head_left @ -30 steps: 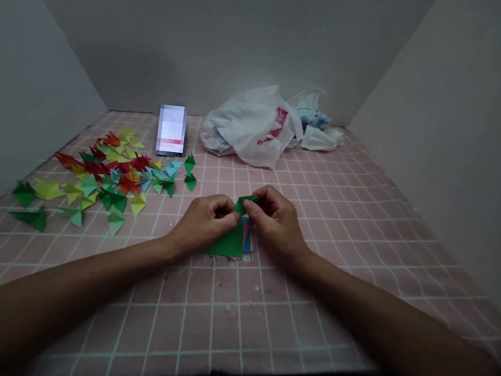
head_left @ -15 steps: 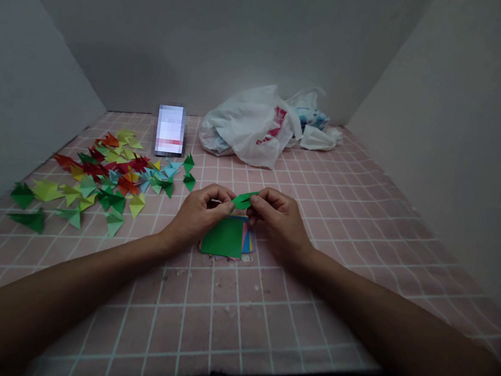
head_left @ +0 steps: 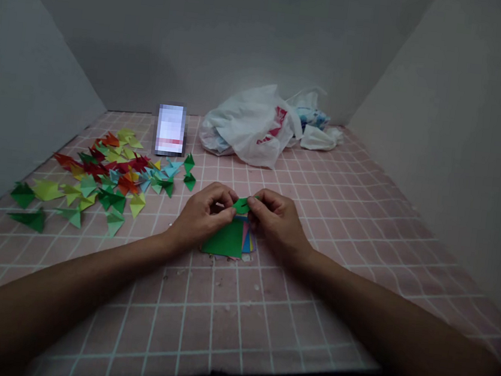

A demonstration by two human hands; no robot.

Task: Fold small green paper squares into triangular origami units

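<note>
A small folded piece of green paper (head_left: pixel 242 206) is held between my two hands, just above a stack of coloured paper sheets (head_left: pixel 224 239). My left hand (head_left: pixel 205 213) pinches its left end between thumb and fingers. On the other side, my right hand (head_left: pixel 278 221) grips the right end, its thumb lying on top. The stack's top sheet is green, and pink, blue and yellow edges stick out at its right. My fingers hide parts of the folded paper.
Many folded paper pieces (head_left: pixel 111 199) in green, yellow, red, orange and blue lie spread at the left. Behind them stands a phone (head_left: pixel 171 130) with a blurred screen. A white plastic bag (head_left: pixel 251 125) lies at the back on the pink checked cloth (head_left: pixel 355 224), near another crumpled bundle (head_left: pixel 315 120).
My hands have drawn slightly closer together. Less of the folded green paper shows between them, and its visible part looks shorter and rounder.
</note>
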